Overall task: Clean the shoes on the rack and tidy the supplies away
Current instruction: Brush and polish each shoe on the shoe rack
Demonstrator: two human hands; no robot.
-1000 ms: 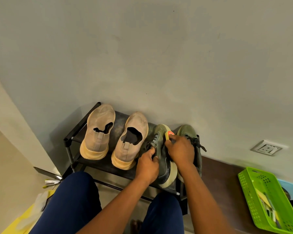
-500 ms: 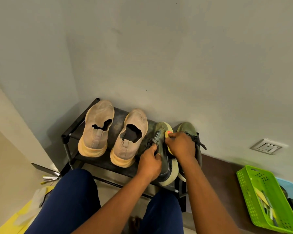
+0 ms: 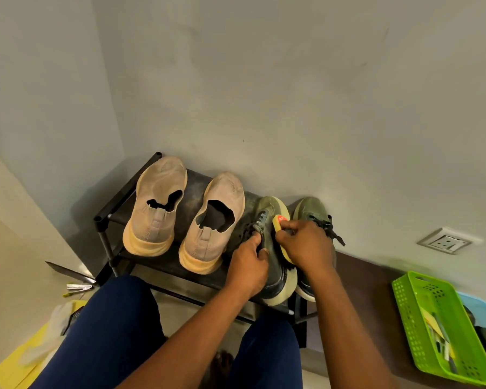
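Left hand (image 3: 249,272) grips the tilted green shoe (image 3: 275,265); right hand (image 3: 306,245) holds what looks like a brush (image 3: 281,234).

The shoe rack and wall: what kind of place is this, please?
Probably a corner inside a home, perhaps near an entrance. A low black shoe rack with worn shoes stands against a plain wall, a wall socket sits low, and a green basket of supplies rests nearby.

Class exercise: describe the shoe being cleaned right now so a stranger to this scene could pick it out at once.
Find the black shoe rack against the grey wall. Four shoes stand on it: two beige, then two green. The one meant is the inner green shoe, tipped on its side, gripped by the left hand while the right hand presses a yellow brush to it.
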